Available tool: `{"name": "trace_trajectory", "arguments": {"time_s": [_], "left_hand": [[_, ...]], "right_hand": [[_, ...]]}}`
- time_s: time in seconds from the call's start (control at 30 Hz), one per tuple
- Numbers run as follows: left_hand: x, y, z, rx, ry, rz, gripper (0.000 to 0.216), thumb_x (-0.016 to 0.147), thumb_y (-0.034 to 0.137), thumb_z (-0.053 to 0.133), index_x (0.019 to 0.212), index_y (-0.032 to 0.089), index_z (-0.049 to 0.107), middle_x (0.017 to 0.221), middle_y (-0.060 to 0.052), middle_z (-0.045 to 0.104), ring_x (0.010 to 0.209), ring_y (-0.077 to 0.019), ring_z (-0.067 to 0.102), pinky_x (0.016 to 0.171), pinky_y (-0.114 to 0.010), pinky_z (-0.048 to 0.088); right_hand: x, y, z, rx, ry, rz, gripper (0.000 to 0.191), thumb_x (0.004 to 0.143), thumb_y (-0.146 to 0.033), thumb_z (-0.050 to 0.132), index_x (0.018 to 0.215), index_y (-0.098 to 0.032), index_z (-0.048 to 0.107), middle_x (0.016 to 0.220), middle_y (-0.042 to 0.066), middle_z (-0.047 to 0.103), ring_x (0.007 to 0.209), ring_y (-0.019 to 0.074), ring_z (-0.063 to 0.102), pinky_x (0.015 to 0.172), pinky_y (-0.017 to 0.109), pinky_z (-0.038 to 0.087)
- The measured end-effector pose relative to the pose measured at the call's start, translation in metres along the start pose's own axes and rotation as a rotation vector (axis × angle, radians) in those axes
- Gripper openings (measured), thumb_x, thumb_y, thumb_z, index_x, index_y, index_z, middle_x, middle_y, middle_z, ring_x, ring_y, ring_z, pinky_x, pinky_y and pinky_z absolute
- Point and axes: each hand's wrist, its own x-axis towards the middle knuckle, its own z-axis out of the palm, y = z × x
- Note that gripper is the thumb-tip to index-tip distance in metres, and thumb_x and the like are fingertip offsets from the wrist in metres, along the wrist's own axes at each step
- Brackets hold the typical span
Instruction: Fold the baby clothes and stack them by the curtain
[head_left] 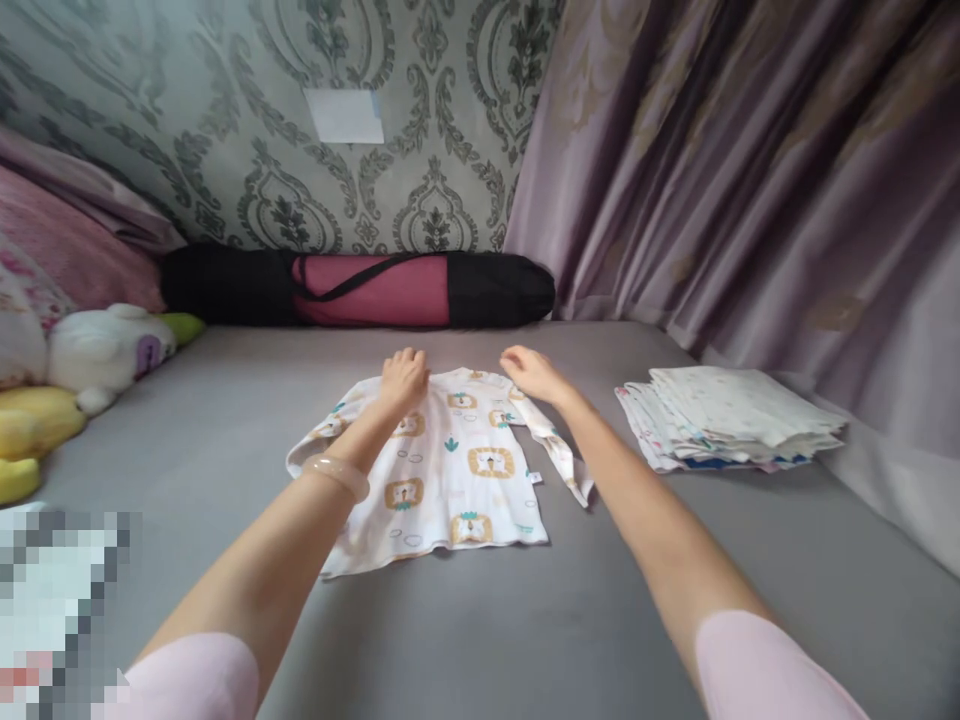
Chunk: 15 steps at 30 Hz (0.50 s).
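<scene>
A small white long-sleeved shirt (450, 470) with tan lion faces and green leaf prints lies spread on the grey sheet, its neckline away from me. My left hand (405, 378) is at its left shoulder, fingers bent down and closed on the cloth, which creases below them. A pale bangle (337, 475) circles that wrist. Just beyond the right shoulder is my right hand (534, 373), with its fingers curled together and no cloth visible between them. The shirt's right sleeve (559, 455) slants outward beside my forearm; the left sleeve is partly covered by my left arm.
A stack of folded cloths (735, 415) sits on the right of the grey sheet (480, 640). Along the wall lies a long black and maroon bag (375, 290). Plush toys (105, 350) are at the left, and a purple curtain (697, 180) hangs at the right.
</scene>
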Motion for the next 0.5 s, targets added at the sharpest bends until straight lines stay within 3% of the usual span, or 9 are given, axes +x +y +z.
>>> {"name": "trace_trajectory", "arguments": {"time_s": [0.1, 0.2, 0.37, 0.5], "left_hand": [[-0.001, 0.032, 0.007, -0.213, -0.027, 0.158, 0.025, 0.09, 0.019, 0.046, 0.111, 0.015, 0.06, 0.113, -0.014, 0.061, 0.108, -0.0276, 0.056, 0.093, -0.041, 0.043], [-0.001, 0.061, 0.021, -0.34, -0.038, 0.243, 0.027, 0.088, 0.014, 0.047, 0.11, 0.016, 0.062, 0.111, -0.012, 0.063, 0.107, -0.0232, 0.058, 0.095, -0.036, 0.045], [-0.007, 0.095, 0.04, -0.415, 0.033, 0.23, 0.031, 0.092, 0.014, 0.037, 0.114, 0.013, 0.059, 0.118, -0.014, 0.061, 0.113, -0.0221, 0.056, 0.099, -0.038, 0.045], [-0.017, 0.105, 0.049, -0.413, 0.072, 0.228, 0.031, 0.095, 0.021, 0.038, 0.118, 0.014, 0.057, 0.128, -0.014, 0.057, 0.128, -0.0231, 0.047, 0.11, -0.041, 0.036]], "right_hand": [[-0.054, 0.022, -0.035, 0.036, -0.029, 0.109, 0.025, 0.091, -0.036, 0.053, 0.095, -0.017, 0.068, 0.092, 0.006, 0.072, 0.087, 0.0179, 0.065, 0.079, 0.027, 0.045], [-0.105, 0.038, -0.044, 0.061, -0.117, 0.202, 0.028, 0.087, -0.042, 0.058, 0.092, -0.016, 0.066, 0.091, 0.006, 0.071, 0.084, 0.0177, 0.065, 0.075, 0.025, 0.046], [-0.15, 0.04, -0.016, -0.111, -0.139, 0.205, 0.037, 0.082, -0.051, 0.061, 0.1, -0.018, 0.062, 0.102, 0.008, 0.065, 0.096, 0.022, 0.061, 0.081, 0.028, 0.044], [-0.15, 0.039, 0.001, -0.297, -0.168, 0.168, 0.021, 0.082, -0.034, 0.059, 0.097, -0.019, 0.059, 0.102, 0.009, 0.061, 0.1, 0.0233, 0.057, 0.081, 0.028, 0.041]]}}
